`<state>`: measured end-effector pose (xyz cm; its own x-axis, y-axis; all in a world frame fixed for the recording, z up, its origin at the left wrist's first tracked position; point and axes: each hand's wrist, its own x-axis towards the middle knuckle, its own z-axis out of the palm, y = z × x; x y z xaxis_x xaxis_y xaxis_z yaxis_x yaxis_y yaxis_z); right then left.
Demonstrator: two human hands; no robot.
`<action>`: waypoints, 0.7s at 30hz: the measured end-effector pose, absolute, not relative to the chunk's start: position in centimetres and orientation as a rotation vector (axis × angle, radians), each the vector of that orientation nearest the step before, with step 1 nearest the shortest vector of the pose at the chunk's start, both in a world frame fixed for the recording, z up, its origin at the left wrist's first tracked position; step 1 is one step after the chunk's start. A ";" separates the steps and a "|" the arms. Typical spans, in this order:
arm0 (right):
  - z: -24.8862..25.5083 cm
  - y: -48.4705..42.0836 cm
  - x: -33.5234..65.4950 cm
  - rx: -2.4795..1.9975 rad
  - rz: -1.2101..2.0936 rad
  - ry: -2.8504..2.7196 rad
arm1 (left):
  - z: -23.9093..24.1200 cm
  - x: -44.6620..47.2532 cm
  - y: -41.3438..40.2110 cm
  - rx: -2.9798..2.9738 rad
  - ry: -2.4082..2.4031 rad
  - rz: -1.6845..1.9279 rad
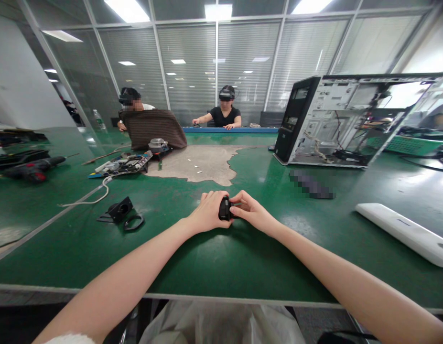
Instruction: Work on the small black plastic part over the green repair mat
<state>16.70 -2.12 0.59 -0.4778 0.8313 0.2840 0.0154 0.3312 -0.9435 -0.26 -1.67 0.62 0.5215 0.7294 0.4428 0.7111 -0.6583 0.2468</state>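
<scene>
Both my hands meet at the middle of the green table [243, 258] around a small black part [224, 208]. My left hand [209, 211] is curled round its left side, fingers closed on it. My right hand [250, 209] pinches its right side with thumb and fingertips. The part rests on or just above the table surface; most of it is hidden by my fingers.
A black bracket and ring [121, 213] lie to the left, with a white cable [95, 193] and a circuit board [124, 165] behind. An open computer case [343, 122] stands at the right, a white panel [404, 231] nearer. Two people sit at the far side.
</scene>
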 end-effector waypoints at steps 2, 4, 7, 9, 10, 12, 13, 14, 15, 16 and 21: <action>0.5 -2.0 16.6 -0.787 1.231 -1.764 | 0.6 -0.3 -1.6 2.716 1.281 0.822; 0.4 -1.9 16.7 -0.831 1.236 -1.760 | 0.5 -0.3 -1.6 2.723 1.275 0.829; 0.3 -1.9 16.9 -0.810 1.268 -1.791 | 0.5 -0.3 -1.6 2.720 1.278 0.827; 0.4 -1.9 17.1 -0.741 1.304 -1.819 | 0.5 -0.3 -1.7 2.712 1.283 0.809; 0.4 -2.0 17.1 -0.717 1.319 -1.821 | 0.5 -0.3 -1.6 2.709 1.285 0.804; 0.6 -2.1 17.0 -0.712 1.327 -1.799 | 0.5 -0.3 -1.6 2.710 1.282 0.806; 0.7 -2.2 17.0 -0.722 1.317 -1.780 | 0.5 -0.3 -1.6 2.712 1.278 0.813; 0.7 -2.2 16.9 -0.733 1.304 -1.765 | 0.5 -0.3 -1.6 2.714 1.275 0.820; 0.7 -2.2 16.8 -0.743 1.289 -1.755 | 0.5 -0.3 -1.6 2.713 1.274 0.824; 0.7 -2.2 16.7 -0.749 1.273 -1.752 | 0.5 -0.3 -1.6 2.709 1.276 0.824; 0.5 -1.8 16.7 -0.829 1.254 -1.745 | 0.6 -0.3 -1.6 2.690 1.283 0.816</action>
